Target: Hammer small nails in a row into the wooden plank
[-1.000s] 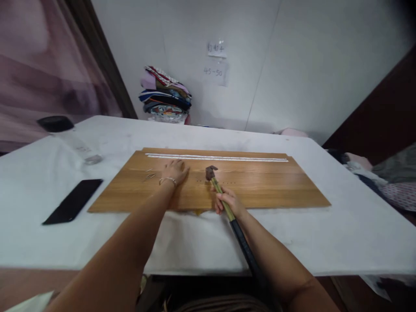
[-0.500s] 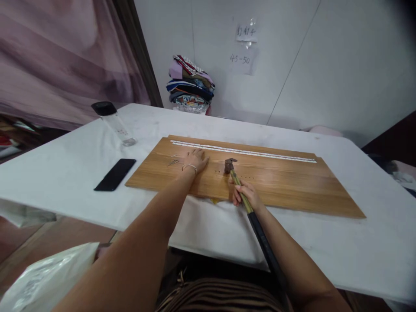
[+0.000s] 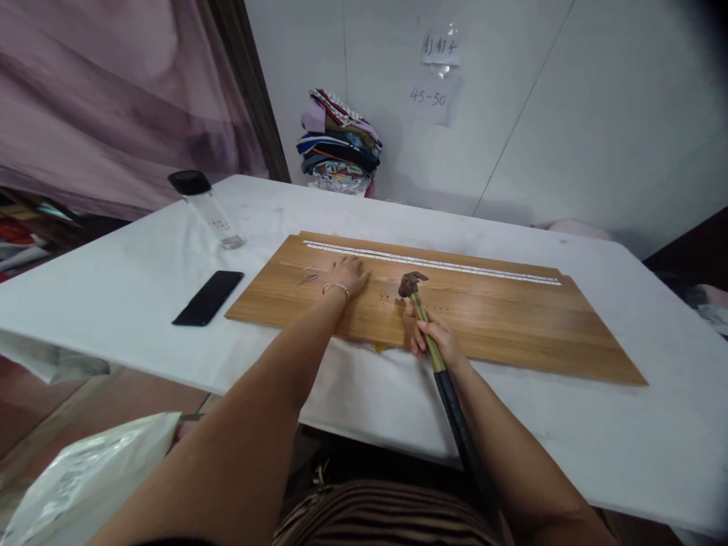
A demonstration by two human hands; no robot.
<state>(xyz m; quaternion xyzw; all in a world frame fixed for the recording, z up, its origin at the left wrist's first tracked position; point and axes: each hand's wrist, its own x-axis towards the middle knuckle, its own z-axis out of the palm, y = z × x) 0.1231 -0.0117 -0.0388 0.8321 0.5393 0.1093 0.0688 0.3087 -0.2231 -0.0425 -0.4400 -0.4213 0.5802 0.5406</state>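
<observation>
My left hand [image 3: 349, 276] lies flat with fingers spread on a wooden board [image 3: 512, 326]. Left of it rest several loose nails [image 3: 308, 279]. In my right hand [image 3: 435, 340] is a claw hammer [image 3: 431, 343], its rusty head over the middle of the board and its black-wrapped grip running back along my forearm. Beneath and beside the hammer head, a row of small dark nail heads or holes [image 3: 437, 308] crosses the board; I cannot tell which they are. Two white strips [image 3: 432, 262] run along the board's far edge.
The board lies on a table with a white cover [image 3: 569, 440]. To the left are a black phone [image 3: 208, 298] and a clear bottle with a black lid [image 3: 213, 216]. Folded cloths [image 3: 341, 144] are stacked by the wall at the back. A plastic bag [image 3: 96, 478] is at lower left.
The hammer head has lifted slightly off the board and tilted. My left hand stays put on the board. The whole view has shifted a little.
</observation>
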